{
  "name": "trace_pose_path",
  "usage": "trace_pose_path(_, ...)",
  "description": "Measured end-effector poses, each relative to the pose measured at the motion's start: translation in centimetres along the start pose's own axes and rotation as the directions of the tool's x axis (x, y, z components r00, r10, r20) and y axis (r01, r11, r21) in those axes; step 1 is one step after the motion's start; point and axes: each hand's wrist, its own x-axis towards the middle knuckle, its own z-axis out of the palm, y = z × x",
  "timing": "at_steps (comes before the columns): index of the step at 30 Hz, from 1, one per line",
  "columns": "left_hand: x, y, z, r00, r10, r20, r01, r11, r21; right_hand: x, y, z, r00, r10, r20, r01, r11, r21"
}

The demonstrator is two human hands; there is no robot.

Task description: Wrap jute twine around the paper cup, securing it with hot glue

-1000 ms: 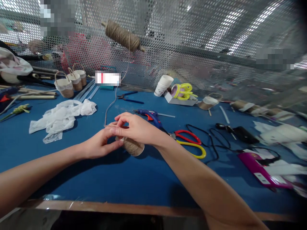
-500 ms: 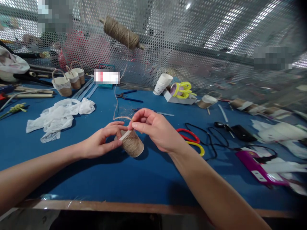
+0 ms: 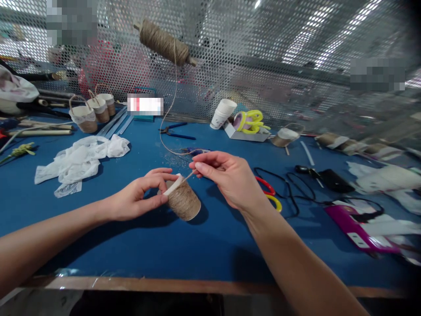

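My left hand (image 3: 141, 195) grips the white rim of a paper cup (image 3: 184, 202) wrapped in brown twine. The cup lies tilted on the blue table, its mouth toward the left hand and its base to the lower right. Up and to the right of the rim, my right hand (image 3: 223, 175) pinches the twine (image 3: 188, 176) between thumb and fingers, with a short taut length running to the cup. From there the strand loops back across the table and up to a twine spool (image 3: 164, 42) mounted in front of the perforated metal screen.
White lace (image 3: 82, 160) and several small twine baskets (image 3: 84, 119) are at left. Pliers (image 3: 177, 131), stacked paper cups (image 3: 223, 113) and a box (image 3: 246, 133) with yellow-looped ribbon stand behind. Right are red and yellow scissor handles (image 3: 266, 186), black cord and a purple power strip (image 3: 358, 230).
My right hand has moved away from the cup rim to the right, drawing the twine taut. The left hand stays on the rim, and the cup has shifted slightly.
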Motion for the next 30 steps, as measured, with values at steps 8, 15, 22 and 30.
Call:
trace_pose_path(8, 0.0, 0.3, -0.1, 1.000, 0.013, 0.022, -0.013, 1.000, -0.005, 0.3, 0.8, 0.3, 1.000, 0.002, -0.020, -0.003, 1.000, -0.020)
trace_pose_path(15, -0.1, 0.5, -0.1, 0.999, 0.032, 0.031, -0.032, 0.999, -0.006, 0.1, 1.3, 0.5, 1.000, 0.019, 0.002, -0.019, 1.000, -0.017)
trace_pose_path(22, -0.2, 0.4, -0.1, 0.999, 0.028, 0.039, -0.028, 1.000, -0.005, -0.1, 1.5, 0.7, 0.998, 0.060, 0.024, -0.059, 0.996, -0.064)
trace_pose_path(30, -0.2, 0.5, -0.1, 0.999, 0.017, 0.048, -0.016, 1.000, -0.025, -0.1, 1.9, 1.1, 0.999, 0.034, 0.027, -0.028, 0.978, -0.208)
